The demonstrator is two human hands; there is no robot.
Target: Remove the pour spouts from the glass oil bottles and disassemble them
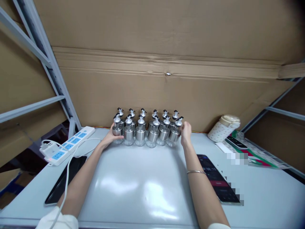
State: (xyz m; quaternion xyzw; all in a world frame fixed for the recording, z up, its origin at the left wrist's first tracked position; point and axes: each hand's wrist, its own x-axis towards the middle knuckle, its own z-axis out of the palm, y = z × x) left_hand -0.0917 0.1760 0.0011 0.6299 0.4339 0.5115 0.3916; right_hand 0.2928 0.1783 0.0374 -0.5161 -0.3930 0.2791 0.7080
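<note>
The bottles (140, 136) stand upright on a grey table (133, 171) in two rows of six, close together, each with a steel band and a white, black-tipped spout; the front row partly hides the back one. At their left end, the left hand (111, 137) grips the left front bottle (117, 130), its thumb across the front and its fingers round the side. At their right end, the right hand (186, 131) is held with bent fingers beside the right front bottle (174, 136); whether it grips or touches it cannot be told. A bracelet (195, 171) circles the right wrist. Behind the bottles rises cardboard (143, 92). Left of them lie a power strip (71, 143) with a white cable (68, 173) and, nearer the viewer, a black slab (64, 183) partly under the left forearm. Right of them, a flask (220, 129) leans beside a small device (236, 142); nearer lies a phone (215, 183) with its screen lit.
</note>
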